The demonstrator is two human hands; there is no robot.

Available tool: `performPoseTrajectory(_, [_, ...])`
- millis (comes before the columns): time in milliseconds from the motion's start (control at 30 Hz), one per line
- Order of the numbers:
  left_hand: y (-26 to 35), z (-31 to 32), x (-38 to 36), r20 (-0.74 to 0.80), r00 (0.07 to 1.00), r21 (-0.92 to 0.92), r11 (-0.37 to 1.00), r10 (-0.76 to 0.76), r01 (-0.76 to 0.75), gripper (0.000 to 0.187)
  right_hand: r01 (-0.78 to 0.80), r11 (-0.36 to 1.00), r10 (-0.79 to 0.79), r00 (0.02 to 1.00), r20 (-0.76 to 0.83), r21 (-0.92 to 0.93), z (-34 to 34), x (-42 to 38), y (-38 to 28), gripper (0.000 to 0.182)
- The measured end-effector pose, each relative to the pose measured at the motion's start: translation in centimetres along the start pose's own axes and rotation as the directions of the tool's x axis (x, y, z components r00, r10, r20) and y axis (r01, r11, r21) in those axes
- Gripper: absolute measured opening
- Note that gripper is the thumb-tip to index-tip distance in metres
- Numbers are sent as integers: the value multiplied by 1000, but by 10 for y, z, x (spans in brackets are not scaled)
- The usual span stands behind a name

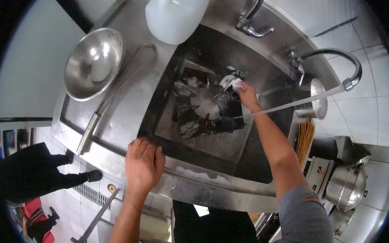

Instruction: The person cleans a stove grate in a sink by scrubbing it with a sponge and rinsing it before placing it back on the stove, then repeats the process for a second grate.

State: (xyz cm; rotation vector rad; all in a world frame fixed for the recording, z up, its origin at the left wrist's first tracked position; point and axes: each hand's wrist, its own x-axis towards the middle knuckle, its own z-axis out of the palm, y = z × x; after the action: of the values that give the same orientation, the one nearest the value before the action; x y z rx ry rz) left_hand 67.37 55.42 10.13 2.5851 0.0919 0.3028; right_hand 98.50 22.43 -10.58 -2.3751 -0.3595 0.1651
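My right hand reaches into the dark sink, its fingers closed on a crumpled white cloth. The cloth touches the top of a black, square-cornered metal piece that looks like a stove burner grate, wet and partly under pale suds. Water streams from the right tap past my right wrist onto the black piece. My left hand rests at the sink's front metal rim, fingers curled over it and pressed together; the fingertips are hidden.
A steel bowl and a whisk lie on the left drainboard, near a white plastic jug. A second tap stands behind. At right are a metal container, skewers and a pot. People in dark clothes are at far left.
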Motion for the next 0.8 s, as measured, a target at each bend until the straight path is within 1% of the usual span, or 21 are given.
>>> performPoseTrajectory(33, [-1,0,1,-4,1000,3,1000,2,-2,7,68,997,-67,997,-31,24,8,0,-2,29])
performPoseTrajectory(67, [-1,0,1,-13,1000,6,1000,5,-5,7,68,997,-67,997,-32,24,9,0,-2,29])
performPoseTrajectory(133, [1,3,-2,-10,1000,0,1000,5,-5,8,-32,997,36,999,-41,77,11,-10,2,35])
performPoseTrajectory(167, [0,3,-2,-13,1000,2,1000,-3,3,8,-32,996,35,999,-41,77,14,-10,2,35])
performPoseTrajectory(233, [-1,3,-1,-18,1000,7,1000,-11,11,8,32,999,-31,972,-232,4,29,-6,20,34])
performPoseTrajectory(267, [-1,2,-1,-17,1000,8,1000,-1,1,8,29,1000,-27,972,-231,4,30,-7,16,34])
performPoseTrajectory(333, [-1,3,-2,-12,1000,6,1000,10,-10,9,-1,969,-74,953,-294,-248,35,-10,3,31])
performPoseTrajectory(367, [-2,4,-2,-21,1000,7,1000,15,-15,9,8,983,-68,946,-317,-186,38,-14,-4,28])
performPoseTrajectory(400, [-2,4,-1,-33,999,7,1000,21,-21,8,10,982,-71,945,-319,-188,30,-15,-10,28])
performPoseTrajectory(433, [-1,4,0,-37,999,6,1000,24,-24,8,148,944,-190,974,-120,-296,20,-16,-11,28])
performPoseTrajectory(467, [-1,4,-1,-34,999,1,1000,16,-16,8,297,881,-281,955,97,-369,13,-16,-1,27])
performPoseTrajectory(500, [-1,3,-3,-31,1000,-3,1000,5,-5,8,338,898,-325,941,94,-281,12,-5,24,26])
performPoseTrajectory(533, [-1,2,-3,-37,999,0,1000,1,-1,8,345,896,-332,939,96,-279,10,-4,14,26])
performPoseTrajectory(600, [-3,3,-3,-27,1000,-12,1000,1,-1,9,146,985,-157,981,-117,-97,2,-7,-10,29])
performPoseTrajectory(633, [-2,3,-2,-28,1000,-8,1000,-1,1,9,168,985,-171,981,-94,-42,10,-10,-9,34])
performPoseTrajectory(667, [-1,3,-2,-39,999,-26,1000,5,-6,8,168,985,-171,981,-92,-36,11,-11,-5,34])
performPoseTrajectory(700, [-1,2,-2,-46,999,-43,999,11,-13,6,213,950,-239,967,-90,-230,13,-15,0,34])
performPoseTrajectory(733, [-1,1,-2,-41,999,-38,999,5,-7,6,253,874,-308,949,-71,-416,15,-18,4,35])
performPoseTrajectory(767, [0,0,-2,-39,999,-40,999,6,-8,7,192,909,-266,951,-160,-370,17,-18,9,33])
performPoseTrajectory(800, [0,1,-1,-42,999,-44,999,11,-13,7,195,908,-268,951,-156,-371,21,-17,13,33])
